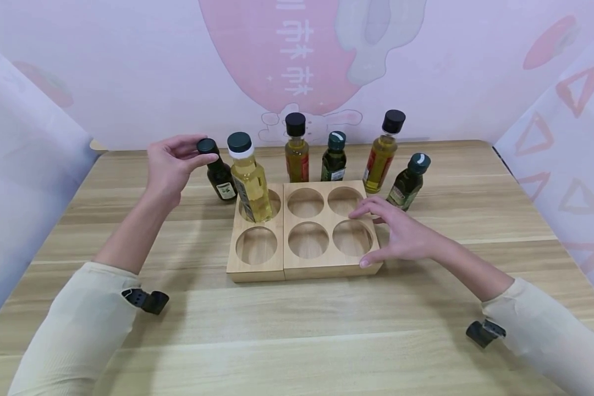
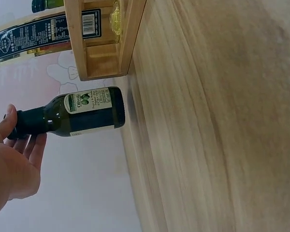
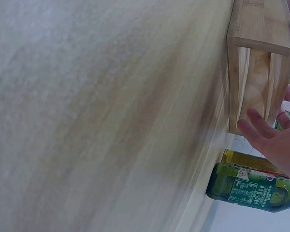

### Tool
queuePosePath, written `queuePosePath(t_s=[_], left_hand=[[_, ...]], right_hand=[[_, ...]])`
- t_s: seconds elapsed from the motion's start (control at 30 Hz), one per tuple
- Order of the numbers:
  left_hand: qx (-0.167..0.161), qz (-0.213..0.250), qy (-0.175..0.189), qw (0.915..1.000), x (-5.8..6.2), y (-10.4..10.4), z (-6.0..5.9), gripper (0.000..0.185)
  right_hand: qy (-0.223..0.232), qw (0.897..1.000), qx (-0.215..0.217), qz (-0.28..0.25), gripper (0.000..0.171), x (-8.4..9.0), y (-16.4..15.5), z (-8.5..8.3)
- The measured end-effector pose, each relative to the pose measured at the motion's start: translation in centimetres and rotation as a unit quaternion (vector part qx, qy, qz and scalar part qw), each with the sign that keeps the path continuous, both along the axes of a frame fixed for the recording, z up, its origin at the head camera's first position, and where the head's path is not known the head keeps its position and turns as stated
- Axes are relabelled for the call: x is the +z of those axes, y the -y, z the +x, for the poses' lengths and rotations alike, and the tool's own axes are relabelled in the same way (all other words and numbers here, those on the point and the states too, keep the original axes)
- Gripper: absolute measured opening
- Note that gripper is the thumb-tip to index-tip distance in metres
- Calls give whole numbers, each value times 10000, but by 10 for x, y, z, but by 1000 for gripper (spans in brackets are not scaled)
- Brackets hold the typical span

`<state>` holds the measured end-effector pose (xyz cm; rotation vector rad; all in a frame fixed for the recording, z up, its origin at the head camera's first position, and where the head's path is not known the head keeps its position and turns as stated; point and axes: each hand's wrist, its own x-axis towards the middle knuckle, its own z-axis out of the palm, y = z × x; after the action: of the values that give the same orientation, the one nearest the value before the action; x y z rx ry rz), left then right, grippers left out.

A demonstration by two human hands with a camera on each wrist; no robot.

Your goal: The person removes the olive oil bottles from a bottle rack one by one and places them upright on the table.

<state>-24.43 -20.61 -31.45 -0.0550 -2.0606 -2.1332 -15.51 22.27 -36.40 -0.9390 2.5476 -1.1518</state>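
Head view shows my left hand pinching the small dark bottle's cap on the table; my right hand, fingers relaxed, rests on the wooden rack.

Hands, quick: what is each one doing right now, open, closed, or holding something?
Left hand: fingers pinch the black cap of the small dark bottle, which stands on the table.
Right hand: open, fingers resting on the wooden rack, holding nothing.
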Motion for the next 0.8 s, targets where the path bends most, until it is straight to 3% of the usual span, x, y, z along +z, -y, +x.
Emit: queuePosePath(t_s=[0.37,0.8], left_hand=[[-45,261,62,9996,1,-5,-5,35],[25,-9,237,9997,-3,-6,-9,33]], right_hand=[[-70,10000,37,-58,78,0,0,0],[-57,10000,14,-33,80,0,0,0]])
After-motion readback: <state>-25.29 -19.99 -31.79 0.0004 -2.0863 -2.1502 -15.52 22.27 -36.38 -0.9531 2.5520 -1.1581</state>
